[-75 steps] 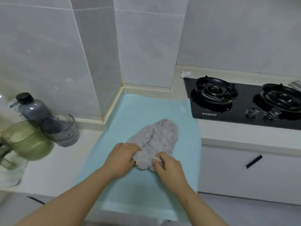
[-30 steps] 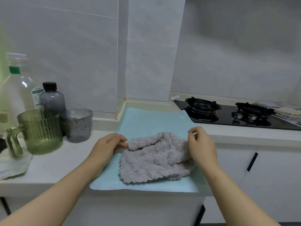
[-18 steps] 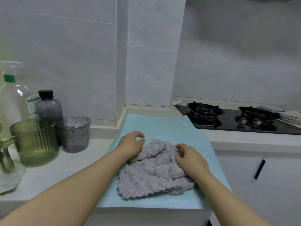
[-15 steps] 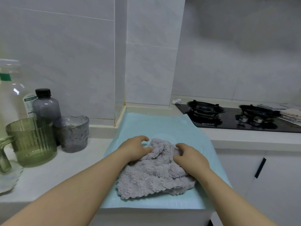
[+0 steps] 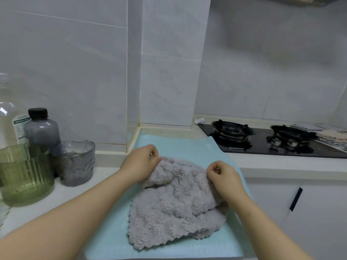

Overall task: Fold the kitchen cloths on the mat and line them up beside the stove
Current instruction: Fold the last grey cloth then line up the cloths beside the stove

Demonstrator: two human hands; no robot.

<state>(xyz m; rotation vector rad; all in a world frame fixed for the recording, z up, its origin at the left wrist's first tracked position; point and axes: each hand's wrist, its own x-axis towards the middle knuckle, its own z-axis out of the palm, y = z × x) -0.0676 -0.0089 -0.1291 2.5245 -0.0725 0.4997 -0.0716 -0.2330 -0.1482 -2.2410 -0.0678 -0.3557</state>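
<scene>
A grey fluffy cloth [image 5: 176, 201] lies crumpled on a pale blue mat [image 5: 180, 147] that covers the white tabletop [image 5: 105, 170] at its front edge, just left of the black gas stove [image 5: 262, 145]. The cloth is partly doubled over, with its scalloped near edge towards the front of the mat and a lower layer showing at its right side. The left hand [image 5: 139, 164] has its fingers curled and pinches the far left corner of the cloth, which is lifted a little and bunched there. The right hand [image 5: 223, 177] is also curled narrow, thumb against fingertips, pinching the far right edge of the cloth. Both forearms reach in from the bottom of the view on either side of the cloth. The stove has two burners and two knobs, and the mat's right edge lies just beside its near left corner. Past the stove, at the far right, lie several flat cloths [image 5: 332, 134], too blurred to count. A small crumpled white scrap [image 5: 199, 120] sits at the stove's back left corner. On the tabletop to the left stand a ribbed green glass jug [image 5: 24, 177], a textured grey glass cup [image 5: 75, 162], a grey bottle [image 5: 42, 128] with a black cap and, behind them, a clear bottle [image 5: 7, 121]. A dark handle [image 5: 294, 198] shows on the white cabinet door below the stove.
</scene>
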